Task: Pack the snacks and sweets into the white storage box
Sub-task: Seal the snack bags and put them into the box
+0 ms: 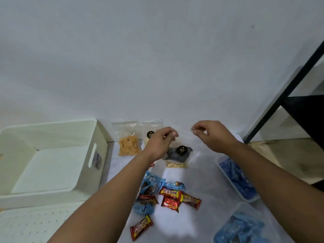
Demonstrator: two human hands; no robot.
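Clear zip bag (182, 146) | both hands (158, 142) (211, 135) pinch top edge

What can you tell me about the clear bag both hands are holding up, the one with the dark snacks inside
The clear plastic bag hangs upright over the white table, in front of the wall. The left hand and the right hand each pinch a top corner. Its upper part looks empty and see-through; dark blue-black snacks sit bunched at the bottom behind a round black label with gold lettering, too small to read. Whether its bottom touches the table cannot be told. A small pale packet lies just below it.
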